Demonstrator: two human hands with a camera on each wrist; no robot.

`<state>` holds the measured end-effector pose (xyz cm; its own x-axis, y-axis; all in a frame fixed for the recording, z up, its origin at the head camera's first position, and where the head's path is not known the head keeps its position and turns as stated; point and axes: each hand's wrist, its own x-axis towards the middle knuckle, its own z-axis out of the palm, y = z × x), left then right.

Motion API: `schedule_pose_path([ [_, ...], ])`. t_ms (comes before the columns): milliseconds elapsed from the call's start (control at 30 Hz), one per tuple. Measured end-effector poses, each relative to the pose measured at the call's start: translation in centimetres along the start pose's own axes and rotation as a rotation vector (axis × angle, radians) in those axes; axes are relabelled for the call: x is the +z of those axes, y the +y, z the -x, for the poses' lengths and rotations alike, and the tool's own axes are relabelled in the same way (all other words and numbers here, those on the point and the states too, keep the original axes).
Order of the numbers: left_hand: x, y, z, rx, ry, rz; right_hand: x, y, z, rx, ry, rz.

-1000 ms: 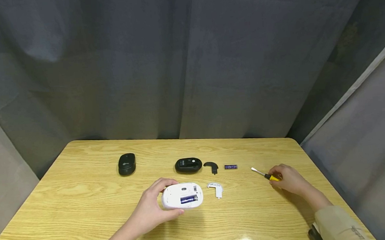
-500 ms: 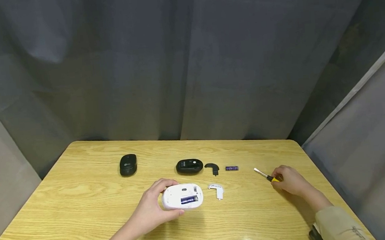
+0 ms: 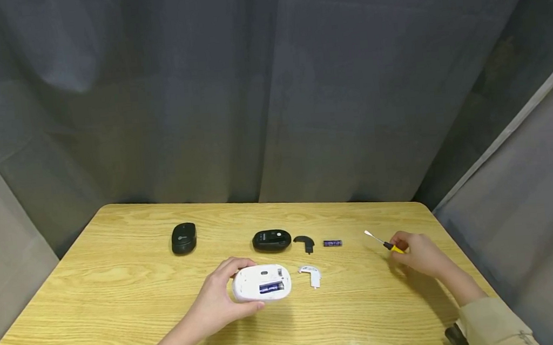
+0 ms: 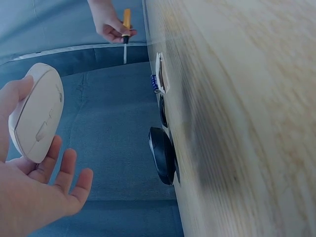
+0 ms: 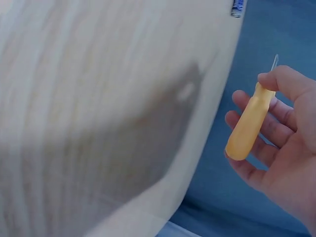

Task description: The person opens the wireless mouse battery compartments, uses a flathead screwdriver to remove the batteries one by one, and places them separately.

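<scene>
My left hand (image 3: 218,296) grips a white computer mouse (image 3: 246,284) by its sides, its underside turned toward the head camera. In its uncovered compartment lies a blue battery (image 3: 271,287). The left wrist view shows the white mouse (image 4: 39,111) held between thumb and fingers above the table. On the right, my right hand (image 3: 419,254) pinches a yellow-handled screwdriver (image 3: 398,249) with its flat metal tip pointing to the far left. In the right wrist view the screwdriver handle (image 5: 249,126) lies across the curled fingers, raised off the table. Right of the white mouse lies a white battery cover (image 3: 312,276).
A black mouse (image 3: 271,241) lies underside up at mid-table, with a black battery cover (image 3: 305,242) and a loose battery (image 3: 332,243) to its right. Another black mouse (image 3: 184,238) stands upright at left. Grey curtains (image 3: 202,91) hang behind the wooden table (image 3: 119,282).
My right hand has lifted the screwdriver off the table, and its tip now points higher. The left hand still holds the white mouse in the same place.
</scene>
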<state>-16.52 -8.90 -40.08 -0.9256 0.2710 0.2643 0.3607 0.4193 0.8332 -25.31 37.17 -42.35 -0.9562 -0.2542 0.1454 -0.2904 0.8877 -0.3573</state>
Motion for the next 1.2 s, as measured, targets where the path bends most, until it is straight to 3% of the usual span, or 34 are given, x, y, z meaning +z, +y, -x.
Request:
schedule_pose_path([
  [567, 0.0, 0.1, -0.1, -0.01, -0.008, 0.008, -2.9, -4.3, -0.2, -0.054, 0.098, -0.027],
  [1200, -0.1, 0.1, -0.3, -0.08, 0.021, -0.025, -4.9, -10.3, 0.6, -0.245, 0.275, -0.024],
])
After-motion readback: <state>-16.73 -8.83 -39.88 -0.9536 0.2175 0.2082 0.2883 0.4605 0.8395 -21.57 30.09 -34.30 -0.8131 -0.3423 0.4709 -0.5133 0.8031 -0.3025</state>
